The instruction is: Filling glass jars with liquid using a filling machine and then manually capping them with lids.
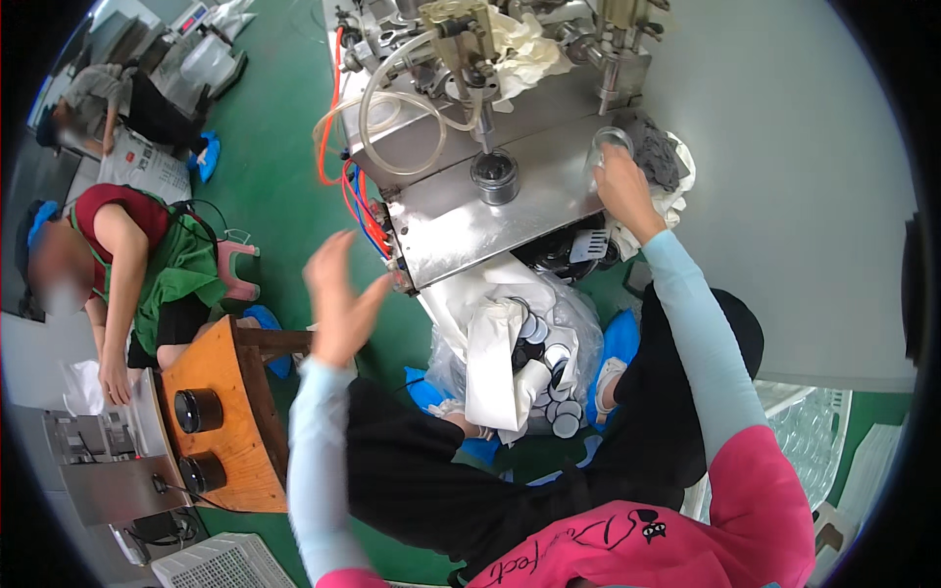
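the left hand [341, 306] is hovering spread and empty beside the bench [441, 235]. a dark jar [496, 186] is standing upright under a nozzle [482, 129], nearer the right hand [624, 189], which is gripping a clear jar [610, 137] farther right.

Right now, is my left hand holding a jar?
No, your left hand is open, with nothing in it.

A fisheye view looks steeply down from the wearer's head, facing a rectangular silver metal machine platform [554, 181] close ahead.
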The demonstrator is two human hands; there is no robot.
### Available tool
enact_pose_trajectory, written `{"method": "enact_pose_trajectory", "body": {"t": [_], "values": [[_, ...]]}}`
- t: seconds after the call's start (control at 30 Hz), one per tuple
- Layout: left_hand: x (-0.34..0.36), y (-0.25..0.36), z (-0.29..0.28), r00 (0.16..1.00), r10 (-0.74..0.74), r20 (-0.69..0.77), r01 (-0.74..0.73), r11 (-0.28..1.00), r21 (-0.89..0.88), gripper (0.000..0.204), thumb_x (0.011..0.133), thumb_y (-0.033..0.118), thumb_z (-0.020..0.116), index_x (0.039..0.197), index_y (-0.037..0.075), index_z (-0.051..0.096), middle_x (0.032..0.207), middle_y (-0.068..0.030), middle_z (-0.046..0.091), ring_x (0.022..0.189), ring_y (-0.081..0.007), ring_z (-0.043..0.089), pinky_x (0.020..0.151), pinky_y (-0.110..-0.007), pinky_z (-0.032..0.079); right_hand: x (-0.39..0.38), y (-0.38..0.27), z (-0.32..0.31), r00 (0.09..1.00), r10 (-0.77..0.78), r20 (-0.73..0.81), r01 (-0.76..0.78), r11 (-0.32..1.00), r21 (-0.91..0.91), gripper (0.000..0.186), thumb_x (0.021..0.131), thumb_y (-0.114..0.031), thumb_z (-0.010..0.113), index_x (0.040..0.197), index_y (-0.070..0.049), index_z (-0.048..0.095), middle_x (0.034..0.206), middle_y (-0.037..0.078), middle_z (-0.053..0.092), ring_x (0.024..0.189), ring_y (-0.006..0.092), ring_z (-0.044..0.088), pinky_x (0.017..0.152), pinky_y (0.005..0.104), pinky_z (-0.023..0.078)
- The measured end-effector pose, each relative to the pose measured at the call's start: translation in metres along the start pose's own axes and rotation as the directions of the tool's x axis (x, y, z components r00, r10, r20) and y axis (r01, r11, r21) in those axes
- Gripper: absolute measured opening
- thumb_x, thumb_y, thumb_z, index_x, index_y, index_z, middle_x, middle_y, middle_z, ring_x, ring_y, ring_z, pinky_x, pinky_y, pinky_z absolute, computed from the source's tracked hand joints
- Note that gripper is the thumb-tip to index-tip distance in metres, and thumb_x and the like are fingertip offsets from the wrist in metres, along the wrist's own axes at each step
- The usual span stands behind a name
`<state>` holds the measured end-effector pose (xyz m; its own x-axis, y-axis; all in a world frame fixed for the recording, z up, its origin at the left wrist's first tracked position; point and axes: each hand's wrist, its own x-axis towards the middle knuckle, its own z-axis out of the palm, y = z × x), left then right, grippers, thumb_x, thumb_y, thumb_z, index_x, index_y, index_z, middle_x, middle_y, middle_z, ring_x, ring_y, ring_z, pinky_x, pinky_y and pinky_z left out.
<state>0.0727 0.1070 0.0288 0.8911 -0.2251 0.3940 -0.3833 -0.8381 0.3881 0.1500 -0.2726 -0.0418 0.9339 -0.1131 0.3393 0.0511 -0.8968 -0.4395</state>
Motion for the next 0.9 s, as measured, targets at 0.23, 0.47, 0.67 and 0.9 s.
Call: {"method": "enact_pose_trajectory", "body": {"t": [0.23, 0.47, 0.67, 0.9], "values": [[0.094, 0.034, 0.175, 0.962, -0.262, 0.080, 0.271, 0.861, -0.432, 0.085, 0.057, 0.025, 0.082, 0.124, -0.007, 0.041, 0.124, -0.0246, 0.045, 0.113, -0.0331, 0.044, 0.096, -0.038, 0.036, -0.008, -0.039, 0.016, 0.953, -0.289, 0.089, 0.281, 0.955, 0.092, 0.016, 0.084, -0.011, 0.046, 0.082, 0.000, 0.058, 0.089, 0.019, 0.057, 0.079, 0.0391, 0.057, 0.069, 0.0479, 0.044], [0.062, 0.041, 0.157, 0.953, -0.299, 0.038, 0.288, 0.864, -0.413, 0.075, 0.055, 0.025, 0.082, 0.114, -0.007, 0.050, 0.106, -0.0199, 0.054, 0.103, -0.0303, 0.051, 0.089, -0.035, 0.041, 0.002, -0.065, 0.029, 0.918, -0.379, 0.114, 0.343, 0.906, 0.248, 0.011, 0.081, -0.006, 0.049, 0.085, -0.001, 0.058, 0.085, 0.016, 0.056, 0.078, 0.0372, 0.057, 0.069, 0.0454, 0.045], [0.025, 0.032, 0.130, 0.941, -0.324, 0.099, 0.335, 0.845, -0.417, 0.080, 0.055, 0.025, 0.082, 0.119, -0.006, 0.044, 0.114, -0.0224, 0.049, 0.111, -0.0353, 0.041, 0.096, -0.040, 0.034, 0.003, -0.088, 0.040, 0.868, -0.444, 0.222, 0.366, 0.874, 0.319, 0.020, 0.085, -0.011, 0.050, 0.102, -0.002, 0.058, 0.095, 0.015, 0.056, 0.087, 0.0370, 0.054, 0.074, 0.0423, 0.044], [0.005, -0.037, 0.070, 0.933, -0.308, -0.186, 0.274, 0.943, -0.187, 0.050, 0.082, 0.020, 0.062, 0.122, -0.003, 0.044, 0.120, -0.0216, 0.047, 0.112, -0.0321, 0.040, 0.095, -0.039, 0.033, -0.009, -0.072, 0.029, 0.900, -0.423, -0.106, 0.419, 0.773, 0.476, 0.023, 0.085, -0.013, 0.053, 0.103, 0.000, 0.058, 0.107, 0.018, 0.055, 0.087, 0.0339, 0.058, 0.072, 0.0347, 0.049]]}}
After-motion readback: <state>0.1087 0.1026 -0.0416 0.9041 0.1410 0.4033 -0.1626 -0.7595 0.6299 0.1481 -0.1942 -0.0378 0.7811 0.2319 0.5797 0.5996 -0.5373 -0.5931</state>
